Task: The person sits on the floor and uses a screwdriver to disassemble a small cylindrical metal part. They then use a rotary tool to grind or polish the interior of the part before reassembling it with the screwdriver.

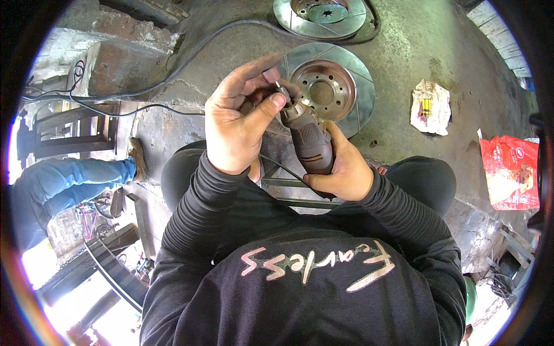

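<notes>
A dark, corded rotary tool (311, 147) is held above my lap, its nose tilted up and to the left. My right hand (351, 172) wraps round its body near the back end. At the front, my left hand (235, 124) pinches the nose between thumb and fingers. A thin, pale metal shank (278, 85) shows at the fingertips; how far it sits in the tool is hidden by them. Beyond the tool lies a slotted brake disc (360, 86) with a rusty brown hub, partly covered by my left fingers and the tool.
A second brake disc (285, 22) lies farther off, beside a dark hose (199, 41). To the right are a crumpled paper (441, 118) bearing a small yellow item and a red printed bag (501, 158). Another person's jeans-clad leg (86, 181) is at left, near metal frames.
</notes>
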